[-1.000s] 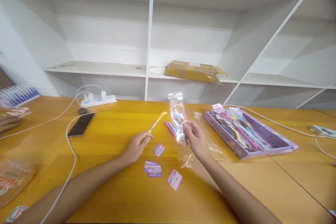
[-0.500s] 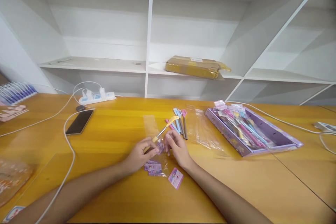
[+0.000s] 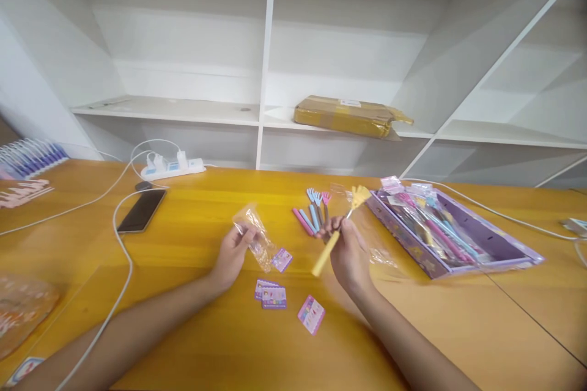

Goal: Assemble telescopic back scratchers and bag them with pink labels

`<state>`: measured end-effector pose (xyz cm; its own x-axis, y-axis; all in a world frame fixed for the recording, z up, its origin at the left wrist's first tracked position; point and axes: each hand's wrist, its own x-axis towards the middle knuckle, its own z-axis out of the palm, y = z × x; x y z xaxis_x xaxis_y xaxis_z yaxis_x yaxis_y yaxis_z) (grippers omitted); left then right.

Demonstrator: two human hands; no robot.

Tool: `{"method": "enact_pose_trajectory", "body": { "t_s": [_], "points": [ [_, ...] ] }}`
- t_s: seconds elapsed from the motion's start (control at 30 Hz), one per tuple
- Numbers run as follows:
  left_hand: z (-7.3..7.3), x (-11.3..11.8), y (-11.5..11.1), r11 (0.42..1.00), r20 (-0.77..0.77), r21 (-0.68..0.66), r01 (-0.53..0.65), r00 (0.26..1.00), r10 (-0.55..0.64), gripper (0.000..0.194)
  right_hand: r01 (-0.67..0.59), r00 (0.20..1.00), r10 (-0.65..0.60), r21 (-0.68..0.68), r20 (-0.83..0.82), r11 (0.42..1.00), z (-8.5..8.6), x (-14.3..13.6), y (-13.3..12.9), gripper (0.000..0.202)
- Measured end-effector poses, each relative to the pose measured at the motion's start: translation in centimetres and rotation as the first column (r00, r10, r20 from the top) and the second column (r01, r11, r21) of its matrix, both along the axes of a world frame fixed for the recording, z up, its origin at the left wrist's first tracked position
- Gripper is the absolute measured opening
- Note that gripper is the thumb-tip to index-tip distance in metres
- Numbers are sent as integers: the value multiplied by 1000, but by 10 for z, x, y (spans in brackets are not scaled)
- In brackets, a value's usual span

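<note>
My right hand point(image 3: 352, 259) is closed round a yellow back scratcher point(image 3: 326, 253), its claw end pointing up and its thick handle slanting down to the left. A clear plastic bag point(image 3: 257, 229) is pinched in my left hand point(image 3: 232, 256); it looks flat. Touching or just beside the bag's lower end is a purple printed card point(image 3: 281, 259). Nearer to me lie a few overlapping cards point(image 3: 274, 298) and a single tilted card point(image 3: 311, 315). Blue and pink back scratchers point(image 3: 313, 218) lie behind my right hand, which partly hides them.
To the right stands a purple display box point(image 3: 513, 249) holding several bagged back scratchers. More clear bags point(image 3: 383, 256) lie beside it. At left are a phone point(image 3: 142, 212), a power strip point(image 3: 172, 170) and white cables. A taped carton point(image 3: 343, 117) sits on the shelf.
My hands have moved apart. The yellow back scratcher has passed from my left hand to my right and moved right. My left hand now holds the bag, lifted off the table.
</note>
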<state>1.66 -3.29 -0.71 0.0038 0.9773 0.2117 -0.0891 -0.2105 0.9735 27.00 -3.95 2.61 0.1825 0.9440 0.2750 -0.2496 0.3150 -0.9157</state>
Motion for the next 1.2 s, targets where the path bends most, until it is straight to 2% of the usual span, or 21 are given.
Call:
{"method": "enact_pose_trajectory", "body": {
  "t_s": [0.07,0.1,0.17,0.27,0.37,0.43,0.57,0.77,0.93,1.1,1.2],
  "points": [
    [-3,-4,8,997,53,-33,-63,997,65,42,-174,973,186,-100,138,980,3,6,-1,43],
    [-5,-5,12,995,81,-49,-82,993,86,42,-272,924,306,-165,231,948,4,6,-3,44],
    [-7,-7,17,993,129,-74,-97,986,106,43,-413,772,485,-255,412,874,3,5,-8,46],
    [-9,-8,21,991,150,-103,-80,984,95,44,-491,587,544,-270,600,828,4,-1,-18,46],
    [-12,-9,23,986,131,-117,-116,983,132,46,-496,472,540,-296,697,816,8,-5,-24,43],
    [-15,-10,25,983,121,-127,-136,981,151,46,-468,420,511,-303,750,830,11,-6,-24,41],
    [-18,-11,26,980,178,-161,-116,974,144,44,-434,390,456,-277,800,857,12,-4,-21,41],
    [-10,-6,22,981,240,-193,-25,968,72,48,-413,390,418,-250,821,876,7,-6,-19,42],
    [-9,-4,17,972,244,-191,134,966,-85,42,-424,411,396,-213,821,880,4,-11,-20,41],
    [-12,-1,11,926,217,-205,318,937,-274,43,-344,454,362,-215,814,914,-7,-16,-20,36],
    [-11,1,9,915,247,-219,340,926,-285,41,-324,502,381,-239,776,915,-12,-16,-20,39]
  ]
}}
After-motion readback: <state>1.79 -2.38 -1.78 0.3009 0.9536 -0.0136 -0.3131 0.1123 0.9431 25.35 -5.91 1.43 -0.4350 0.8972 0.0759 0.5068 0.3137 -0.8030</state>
